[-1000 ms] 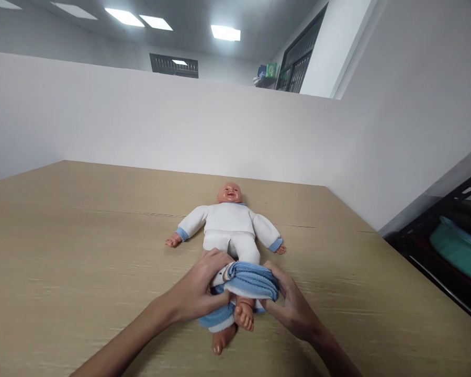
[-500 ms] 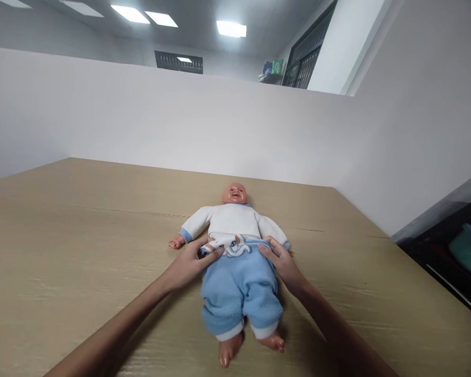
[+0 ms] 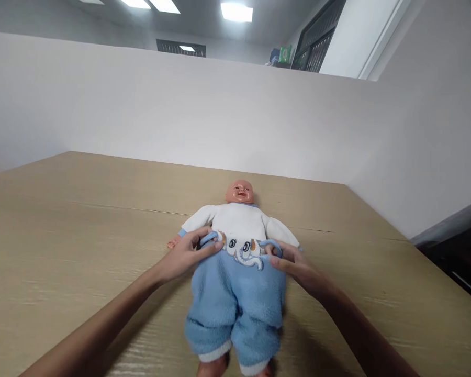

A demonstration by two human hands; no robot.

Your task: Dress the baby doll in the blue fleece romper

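A baby doll (image 3: 240, 191) in a white top lies on its back on the wooden table (image 3: 82, 209), head away from me. It wears fluffy light-blue overalls (image 3: 237, 303) with an elephant picture on the bib. My left hand (image 3: 186, 255) pinches the left strap loop at the doll's waist. My right hand (image 3: 294, 262) grips the right strap loop at the other side. Both hands are closed on the blue fabric, with the bib stretched between them over the doll's belly.
White partition walls (image 3: 180, 110) stand behind and to the right of the table. A dark shelf (image 3: 463, 262) sits past the table's right edge. Bare tabletop spreads to the left of the doll.
The blue overalls went from bunched at the doll's ankles to pulled up over the legs to the waist. Both hands moved up along the doll, and the bib has risen onto its belly.
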